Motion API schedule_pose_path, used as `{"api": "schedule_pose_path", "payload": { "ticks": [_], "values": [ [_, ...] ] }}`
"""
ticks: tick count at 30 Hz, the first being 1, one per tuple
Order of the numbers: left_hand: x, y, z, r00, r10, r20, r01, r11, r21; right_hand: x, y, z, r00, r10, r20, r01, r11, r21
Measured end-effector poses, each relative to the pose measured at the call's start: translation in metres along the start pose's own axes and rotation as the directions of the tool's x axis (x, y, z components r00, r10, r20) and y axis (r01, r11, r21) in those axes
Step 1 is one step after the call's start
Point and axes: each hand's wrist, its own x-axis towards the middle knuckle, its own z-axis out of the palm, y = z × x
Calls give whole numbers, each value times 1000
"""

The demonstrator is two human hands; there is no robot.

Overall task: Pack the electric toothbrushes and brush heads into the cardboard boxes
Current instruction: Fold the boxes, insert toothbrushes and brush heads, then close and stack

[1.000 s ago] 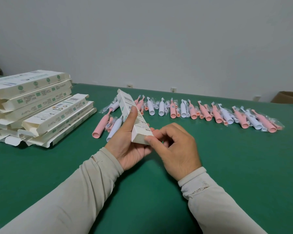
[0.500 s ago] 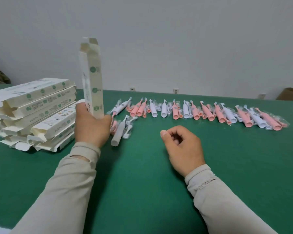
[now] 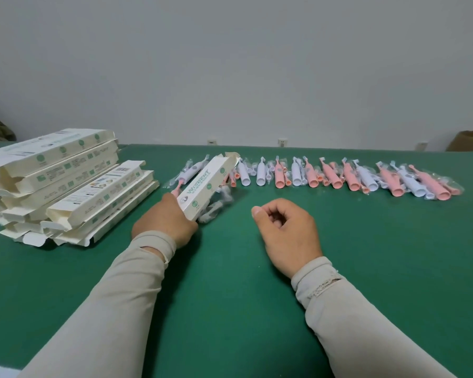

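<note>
**Cardboard box in the left hand, toothbrushes lined up behind**

Green cloth covers the table (image 3: 230, 296) from the near edge to the pale wall. A person in beige sleeves has both forearms stretched across it. The left hand (image 3: 165, 223) grips the near end of one long white box (image 3: 206, 184), fingers curled round it; the box slants away and to the right, its far end flaps open and lying over the left end of the toothbrush row. Green lettering runs along its upper face.

The right hand (image 3: 286, 231) rests on the cloth well apart from the box, its fingers curled loosely inward with the thumb on top, and it holds nothing.

Across the far part of the table lies a row of toothbrushes (image 3: 339, 177), pink and white, each in a clear wrapper, handles pointing toward the person. Small brush heads (image 3: 269, 175) in the same colours sit among them. Just beside the held box, a few clear-wrapped pieces (image 3: 216, 207) lie on the cloth; what they contain is hard to tell.

At the left stands a loose stack of boxes (image 3: 66, 184), the same white cardboard with green marks, many with their end flaps hanging open. A brown carton (image 3: 470, 141) peeks in at the far right edge.
</note>
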Motion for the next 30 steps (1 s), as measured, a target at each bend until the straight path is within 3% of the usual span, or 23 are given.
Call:
{"api": "schedule_pose_path", "payload": {
  "ticks": [3, 8, 12, 18, 23, 27, 30],
  "values": [
    [-2, -3, 0, 993, 99, 59, -97, 995, -31, 5, -4, -7, 997, -8, -81, 10, 1000, 20],
    [-16, 15, 11, 946, 283, 155, -269, 957, -105, 24, -4, -32, 939, 68, -337, -36, 994, 99],
    [-23, 29, 14, 945, 316, 86, -297, 937, -185, 32, 6, -44, 874, 194, -445, -140, 979, 151],
    [-14, 20, 8, 978, 162, -133, -200, 914, -354, 29, 17, -39, 889, 250, -383, -223, 968, 115],
    [-7, 26, 16, 956, 110, -272, -182, 950, -254, 26, 14, -31, 912, 241, -331, -222, 970, 94],
    [-4, 29, 21, 966, 146, -212, -176, 975, -135, 27, 14, -33, 905, 258, -337, -232, 966, 115],
    [-8, 30, 24, 961, 238, -139, -255, 959, -125, 28, 14, -35, 897, 277, -345, -249, 961, 123]
  ]
}}
